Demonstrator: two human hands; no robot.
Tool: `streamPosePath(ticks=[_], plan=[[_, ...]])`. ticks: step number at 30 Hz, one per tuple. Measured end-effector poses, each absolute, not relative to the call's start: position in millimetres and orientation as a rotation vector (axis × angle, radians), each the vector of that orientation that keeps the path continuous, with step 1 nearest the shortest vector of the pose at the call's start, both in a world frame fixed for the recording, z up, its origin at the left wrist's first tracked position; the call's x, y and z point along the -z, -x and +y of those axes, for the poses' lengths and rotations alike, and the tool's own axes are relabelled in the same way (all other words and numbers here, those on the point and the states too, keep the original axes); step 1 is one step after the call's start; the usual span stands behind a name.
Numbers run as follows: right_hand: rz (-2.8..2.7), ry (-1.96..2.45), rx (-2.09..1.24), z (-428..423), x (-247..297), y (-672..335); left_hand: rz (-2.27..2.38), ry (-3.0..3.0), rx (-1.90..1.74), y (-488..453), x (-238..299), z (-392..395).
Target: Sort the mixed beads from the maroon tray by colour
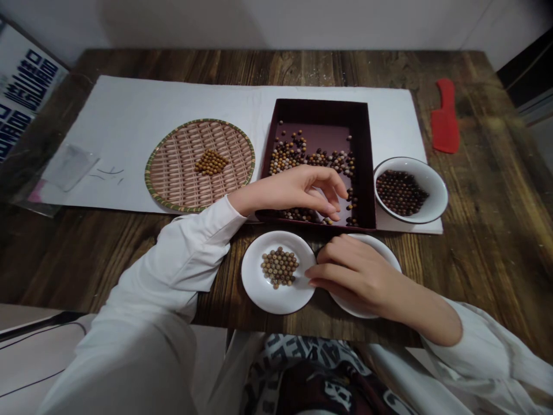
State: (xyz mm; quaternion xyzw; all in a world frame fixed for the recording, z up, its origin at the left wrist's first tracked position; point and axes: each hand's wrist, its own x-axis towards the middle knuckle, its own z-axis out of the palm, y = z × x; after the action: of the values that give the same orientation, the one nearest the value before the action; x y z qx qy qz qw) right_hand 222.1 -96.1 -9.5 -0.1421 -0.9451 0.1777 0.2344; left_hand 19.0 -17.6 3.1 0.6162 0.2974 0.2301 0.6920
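Left of the left hand, a printed sign leans at the far corner of the worktop, with a clear plastic bag nearby and a white paper sheet laid across the wood. A woven round tray sits on the paper just beyond the left wrist, a small pile of tan beads at its center.

The left hand hangs over a dark red box scattered with mixed beads, its fingers curled toward the thumb in a loose pinch; whether a bead is held cannot be told. Below that hand, a small white plate carries a tight cluster of sorted beads.

The right hand lies curled over a second white plate, fingertips just beside the small plate's rim; it may be resting or gripping, which cannot be told. Farther right sit a white bowl of dark beads and a red plastic comb.

The round beads look the main risk: a knock from the right hand could tip a plate, and a slipped pinch could send beads rolling.
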Motion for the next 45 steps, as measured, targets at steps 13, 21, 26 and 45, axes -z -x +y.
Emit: streamPosePath(ticks=[13,21,26,45], plan=[[-2.473,0.513,-0.375,-90.5,0.9,-227.0,0.598,-1.373,-0.528,-17.0,-3.7,-18.9],[-2.220,0.962,-0.345,-81.2,-6.7,-234.9,0.557,-1.422,-0.494,-13.2,0.0,-16.5],[-2.266,1.018,-0.288,-75.8,-0.5,-232.2,0.505,-1.447,-0.458,-12.4,2.9,-14.5],[-2.286,0.981,-0.257,-71.3,6.1,-226.0,0.578,-1.409,-0.407,-14.2,-4.4,-17.1]])
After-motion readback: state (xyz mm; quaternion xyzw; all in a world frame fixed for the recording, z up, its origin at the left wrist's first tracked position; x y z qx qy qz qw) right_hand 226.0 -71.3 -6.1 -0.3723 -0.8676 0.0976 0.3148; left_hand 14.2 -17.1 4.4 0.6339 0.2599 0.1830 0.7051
